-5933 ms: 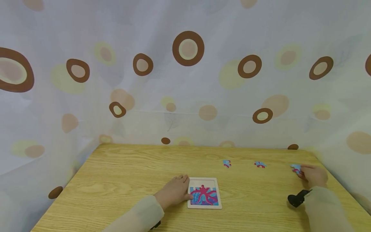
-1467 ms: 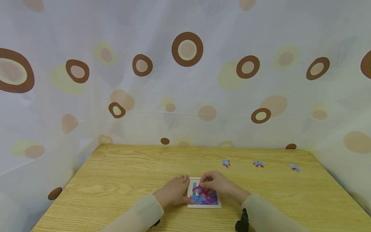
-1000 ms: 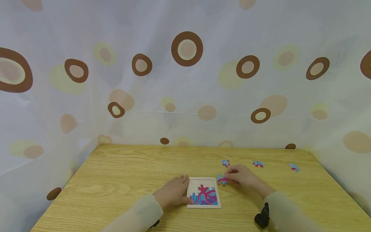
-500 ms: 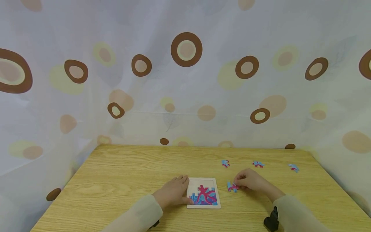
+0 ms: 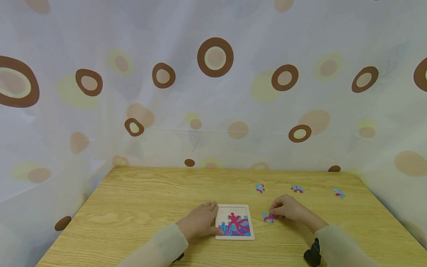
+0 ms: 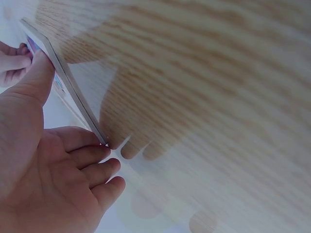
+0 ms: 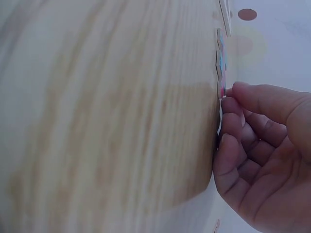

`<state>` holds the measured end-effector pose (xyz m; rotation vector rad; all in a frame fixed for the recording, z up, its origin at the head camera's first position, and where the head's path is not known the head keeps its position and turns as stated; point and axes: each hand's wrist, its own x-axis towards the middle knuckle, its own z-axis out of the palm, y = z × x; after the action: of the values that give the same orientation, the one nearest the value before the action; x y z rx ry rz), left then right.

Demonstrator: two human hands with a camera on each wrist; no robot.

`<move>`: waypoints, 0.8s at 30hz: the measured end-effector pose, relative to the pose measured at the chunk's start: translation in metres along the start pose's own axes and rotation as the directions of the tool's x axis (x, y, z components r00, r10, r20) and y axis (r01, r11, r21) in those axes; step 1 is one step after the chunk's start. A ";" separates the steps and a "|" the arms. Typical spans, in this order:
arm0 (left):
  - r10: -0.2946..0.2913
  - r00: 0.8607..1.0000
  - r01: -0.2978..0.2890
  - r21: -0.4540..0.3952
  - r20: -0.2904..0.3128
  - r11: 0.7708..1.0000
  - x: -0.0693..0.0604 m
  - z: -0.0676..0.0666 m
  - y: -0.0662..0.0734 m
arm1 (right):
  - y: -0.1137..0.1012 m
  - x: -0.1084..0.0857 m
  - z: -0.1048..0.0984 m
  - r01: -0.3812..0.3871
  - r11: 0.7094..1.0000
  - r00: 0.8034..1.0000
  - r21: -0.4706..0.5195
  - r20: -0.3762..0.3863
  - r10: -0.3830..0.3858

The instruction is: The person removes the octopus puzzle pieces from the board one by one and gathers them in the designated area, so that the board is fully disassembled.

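In the head view my left hand (image 5: 200,219) rests along the left side of a square puzzle tray (image 5: 251,226), thumb lying over its rim. The left wrist view shows that thumb on the tray's edge and the fingers extended near a corner. The tray's lower part holds joined pieces with a pink octopus (image 5: 236,222) on blue; bare backing shows along the top and left. Right of the tray, my right hand (image 5: 290,208) pinches a blue and pink jigsaw piece (image 5: 268,218) at its right end, low at the table. Its fingertips partly cover the piece.
Three loose jigsaw pieces lie farther back: one piece (image 5: 260,188) behind the tray's right side, a second piece (image 5: 297,189) to its right, and a third piece (image 5: 338,193) farthest right. The wooden table (image 5: 150,193) ends against a patterned cloth (image 5: 213,144).
My right hand released a piece at the far right, then lifted one from the tray's left part and brought it down onto the table at the right. The left hand stayed put.
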<state>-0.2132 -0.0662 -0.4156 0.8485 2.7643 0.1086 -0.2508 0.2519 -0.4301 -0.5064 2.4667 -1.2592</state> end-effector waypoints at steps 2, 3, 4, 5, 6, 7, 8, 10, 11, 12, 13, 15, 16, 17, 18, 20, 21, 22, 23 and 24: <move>0.001 1.000 -0.001 0.001 0.001 1.000 0.000 0.000 0.000 | -0.001 0.000 -0.001 0.002 1.000 1.000 0.008 0.009 -0.002; 0.002 1.000 -0.002 0.003 0.002 1.000 0.000 0.000 0.000 | -0.001 -0.001 -0.001 0.005 1.000 1.000 0.006 0.010 -0.005; 0.004 1.000 -0.004 0.005 0.003 1.000 -0.001 0.000 0.001 | -0.002 -0.001 -0.002 0.006 1.000 1.000 0.003 0.010 -0.006; 0.006 1.000 -0.006 0.009 0.002 1.000 -0.001 0.000 0.001 | -0.003 -0.001 -0.002 0.007 1.000 1.000 -0.005 0.008 -0.007; 0.008 1.000 -0.008 0.012 0.001 1.000 -0.001 0.000 0.001 | -0.004 -0.001 -0.002 0.010 1.000 1.000 -0.017 0.004 -0.010; 0.010 1.000 -0.010 0.016 0.000 1.000 -0.001 -0.001 0.001 | -0.006 -0.001 -0.003 0.011 1.000 1.000 -0.026 -0.001 -0.011; 0.012 1.000 -0.012 0.017 0.001 1.000 -0.001 -0.001 0.001 | -0.007 0.000 -0.003 0.018 0.999 1.000 -0.039 -0.006 -0.018; 0.015 1.000 -0.015 0.020 -0.002 1.000 -0.001 -0.001 0.000 | -0.012 0.001 -0.003 0.022 0.998 1.000 -0.051 -0.016 -0.022; 0.017 1.000 -0.017 0.021 -0.003 1.000 -0.001 -0.001 0.000 | -0.014 0.002 -0.003 0.026 0.998 0.999 -0.056 -0.019 -0.027; 0.018 1.000 -0.017 0.023 -0.005 1.000 -0.001 -0.001 0.000 | -0.016 0.003 -0.002 0.034 0.998 0.999 -0.057 -0.021 -0.035; 0.018 1.000 -0.018 0.026 -0.006 0.999 -0.001 -0.001 0.000 | -0.019 0.005 -0.002 0.042 0.997 0.999 -0.058 -0.022 -0.043; 0.021 1.000 -0.020 0.039 -0.014 0.999 -0.002 -0.001 0.000 | -0.023 0.008 0.001 0.061 0.996 0.998 -0.067 -0.024 -0.063; 0.023 1.000 -0.022 0.048 -0.020 0.999 -0.002 -0.001 0.001 | -0.025 0.010 0.003 0.078 0.995 0.997 -0.069 -0.021 -0.080; 0.026 0.999 -0.024 0.058 -0.026 0.998 -0.002 -0.001 0.001 | -0.027 0.012 0.006 0.093 0.993 0.995 -0.076 -0.019 -0.095; 0.029 0.999 -0.026 0.069 -0.032 0.997 -0.002 -0.001 0.001 | -0.029 0.013 0.008 0.108 0.991 0.994 -0.079 -0.014 -0.110; 0.034 0.999 -0.031 0.083 -0.040 0.996 -0.002 -0.001 0.001 | -0.033 0.016 0.015 0.129 0.988 0.991 -0.086 -0.006 -0.130; 0.039 0.998 -0.035 0.090 -0.043 0.995 -0.002 0.000 0.001 | -0.035 0.017 0.018 0.140 0.987 0.990 -0.084 0.000 -0.141; 0.039 0.998 -0.035 0.089 -0.043 0.995 -0.002 0.000 0.001 | -0.037 0.018 0.022 0.148 0.985 0.989 -0.085 0.006 -0.148; 0.038 0.998 -0.035 0.088 -0.041 0.996 -0.002 0.000 0.001 | -0.040 0.019 0.025 0.154 0.984 0.988 -0.092 0.011 -0.154; 0.037 0.999 -0.033 0.086 -0.040 0.996 -0.002 0.000 0.001 | -0.042 0.021 0.029 0.163 0.981 0.987 -0.101 0.015 -0.162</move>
<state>-0.2115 -0.0667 -0.4153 0.9265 2.8108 0.0142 -0.2496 0.1996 -0.4144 -0.7508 2.5376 -1.1922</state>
